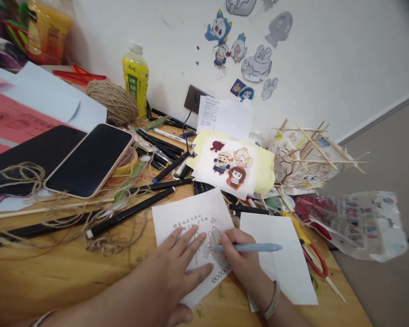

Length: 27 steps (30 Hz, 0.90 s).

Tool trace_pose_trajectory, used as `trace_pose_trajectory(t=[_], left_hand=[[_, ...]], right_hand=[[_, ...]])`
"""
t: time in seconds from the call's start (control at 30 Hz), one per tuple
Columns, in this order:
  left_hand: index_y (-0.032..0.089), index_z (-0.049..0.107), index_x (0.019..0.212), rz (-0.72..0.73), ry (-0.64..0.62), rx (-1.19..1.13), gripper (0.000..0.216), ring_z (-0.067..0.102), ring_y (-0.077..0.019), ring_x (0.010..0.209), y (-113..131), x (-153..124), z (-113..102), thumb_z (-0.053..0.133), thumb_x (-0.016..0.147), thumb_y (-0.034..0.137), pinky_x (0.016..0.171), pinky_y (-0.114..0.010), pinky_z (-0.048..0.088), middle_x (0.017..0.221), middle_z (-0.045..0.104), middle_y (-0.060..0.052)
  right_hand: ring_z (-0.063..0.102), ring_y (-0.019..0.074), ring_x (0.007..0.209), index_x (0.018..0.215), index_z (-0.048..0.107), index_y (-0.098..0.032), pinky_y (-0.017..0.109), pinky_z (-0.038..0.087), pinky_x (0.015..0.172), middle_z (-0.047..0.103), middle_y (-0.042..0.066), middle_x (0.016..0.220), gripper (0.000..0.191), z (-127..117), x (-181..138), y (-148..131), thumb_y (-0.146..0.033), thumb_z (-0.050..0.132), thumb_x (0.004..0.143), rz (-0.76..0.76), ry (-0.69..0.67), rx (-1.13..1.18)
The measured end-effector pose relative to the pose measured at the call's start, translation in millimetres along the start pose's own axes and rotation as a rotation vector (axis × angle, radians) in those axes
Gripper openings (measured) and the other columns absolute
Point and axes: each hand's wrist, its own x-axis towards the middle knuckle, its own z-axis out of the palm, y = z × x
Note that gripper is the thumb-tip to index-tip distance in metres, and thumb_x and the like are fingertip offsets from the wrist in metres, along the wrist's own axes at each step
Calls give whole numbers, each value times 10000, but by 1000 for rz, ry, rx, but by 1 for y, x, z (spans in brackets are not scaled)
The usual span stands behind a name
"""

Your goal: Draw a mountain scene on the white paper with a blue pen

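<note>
My left hand [180, 263] lies flat with fingers spread on a white sheet of paper [170, 218], which carries two lines of handwritten characters, a line drawing and a chain of small diamonds. Between the fingers of my right hand [243, 259] is a light blue pen [262, 247]. Its tip end points left onto the drawing, though whether it touches the paper I cannot tell. Under and beside my right wrist, a second white sheet [286, 272] rests on the wooden table [71, 290]. Part of the drawing is hidden by my left fingers.
Left of the paper are a phone [90, 161], loose twine [119, 231] and several black markers [132, 211]. Behind are a twine ball [114, 102], a yellow bottle [136, 81] and a sheet with coloured cartoon figures [204, 175]. At right are scissors [318, 261], a stick frame [303, 156] and a plastic bag [364, 222].
</note>
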Motion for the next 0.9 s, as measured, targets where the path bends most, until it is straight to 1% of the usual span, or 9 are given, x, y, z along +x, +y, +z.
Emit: trace_pose_trajectory(t=[0.17, 0.37, 0.57, 0.67, 0.8, 0.9], left_hand=[[327, 466, 1454, -3, -13, 38, 817, 215, -464, 1438, 1, 0, -1, 846, 732, 299, 1105, -701, 253, 1575, 211, -198], [302, 461, 1459, 2, -42, 14, 804, 166, -466, 1441, 2, -3, -3, 828, 744, 271, 1112, -702, 221, 1567, 170, -222], [318, 429, 1475, -8, -58, 49, 811, 184, -464, 1441, 2, -1, -6, 824, 767, 305, 1103, -695, 259, 1574, 173, -217], [316, 434, 1473, -13, -55, 74, 840, 199, -472, 1438, 4, -1, -6, 848, 742, 306, 1099, -701, 264, 1572, 193, -226], [314, 462, 1460, -12, -12, 82, 863, 238, -486, 1430, 4, 0, 0, 876, 704, 289, 1089, -708, 281, 1571, 223, -229], [326, 473, 1454, 6, 51, 74, 872, 245, -488, 1433, 1, 1, 9, 885, 686, 312, 1088, -715, 275, 1586, 217, -210]], right_hand=[[419, 131, 469, 509, 363, -231, 258, 322, 475, 416, -37, 476, 387, 1, 1, 0, -288, 484, 872, -6, -12, 5], [438, 141, 482, 538, 424, -227, 262, 321, 472, 450, -26, 495, 342, 0, 1, 0, -292, 462, 872, 12, 21, 22], [434, 137, 488, 534, 454, -219, 264, 329, 481, 461, -25, 505, 347, 1, 1, 1, -303, 489, 868, 11, 15, 70], [456, 142, 506, 541, 472, -215, 268, 344, 495, 474, -22, 523, 343, 1, 0, 1, -308, 493, 871, 17, 31, 111], [463, 143, 513, 529, 488, -213, 267, 358, 499, 468, -26, 519, 354, 1, -1, 2, -323, 527, 864, 43, 32, 158], [464, 139, 496, 531, 522, -211, 262, 365, 484, 485, -27, 513, 344, 0, 1, 3, -319, 541, 856, 54, 36, 200]])
